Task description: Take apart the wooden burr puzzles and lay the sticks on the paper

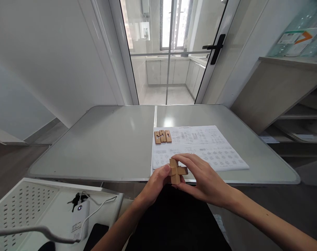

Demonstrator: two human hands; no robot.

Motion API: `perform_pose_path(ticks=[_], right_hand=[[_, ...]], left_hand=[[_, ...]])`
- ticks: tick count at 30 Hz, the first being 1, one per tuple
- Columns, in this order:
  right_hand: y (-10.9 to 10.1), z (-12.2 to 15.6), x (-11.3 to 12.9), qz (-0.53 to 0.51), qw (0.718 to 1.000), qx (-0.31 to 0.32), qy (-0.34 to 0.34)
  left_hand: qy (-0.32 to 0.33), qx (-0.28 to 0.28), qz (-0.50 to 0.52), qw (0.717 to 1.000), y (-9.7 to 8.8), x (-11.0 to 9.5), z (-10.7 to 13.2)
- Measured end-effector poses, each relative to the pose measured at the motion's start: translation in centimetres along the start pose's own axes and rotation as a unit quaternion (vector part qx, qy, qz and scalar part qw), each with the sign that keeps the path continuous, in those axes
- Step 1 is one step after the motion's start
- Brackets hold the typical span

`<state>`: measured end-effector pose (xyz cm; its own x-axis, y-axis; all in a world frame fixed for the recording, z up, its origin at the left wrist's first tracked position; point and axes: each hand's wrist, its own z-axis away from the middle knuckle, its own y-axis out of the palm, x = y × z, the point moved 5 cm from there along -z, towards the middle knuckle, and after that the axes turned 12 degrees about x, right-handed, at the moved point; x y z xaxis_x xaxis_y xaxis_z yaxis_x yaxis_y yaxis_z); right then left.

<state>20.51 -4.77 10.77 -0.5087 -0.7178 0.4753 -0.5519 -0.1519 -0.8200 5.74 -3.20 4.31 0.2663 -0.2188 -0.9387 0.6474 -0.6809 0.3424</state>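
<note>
While between both hands (pixel 156 181) (pixel 207 180), wooden cross (pixel 175 173) in contact with each.

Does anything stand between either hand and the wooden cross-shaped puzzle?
Nothing visible does: the left hand and right hand both touch the wooden puzzle. The three flat wooden pieces lie farther off on the printed sheet, outside that space.

Left hand (pixel 155 182) and right hand (pixel 206 178) curl inward
</note>
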Motion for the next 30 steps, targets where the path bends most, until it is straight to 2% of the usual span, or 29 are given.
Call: perform_pose_path(ticks=[16,23,30], right_hand=[[0.2,0.4,0.1,-0.024,1.0,-0.007,0.001],[0.6,0.4,0.2,-0.011,1.0,-0.027,0.004],[0.9,0.4,-0.3,-0.066,0.997,-0.027,0.034]], left_hand=[[0.002,0.002,-0.011,1.0,0.3,-0.3,-0.1],[0.01,-0.014,-0.033,0.999,0.3,-0.5,-0.1],[-0.017,-0.016,-0.028,0.999,0.0,-0.5,0.0]])
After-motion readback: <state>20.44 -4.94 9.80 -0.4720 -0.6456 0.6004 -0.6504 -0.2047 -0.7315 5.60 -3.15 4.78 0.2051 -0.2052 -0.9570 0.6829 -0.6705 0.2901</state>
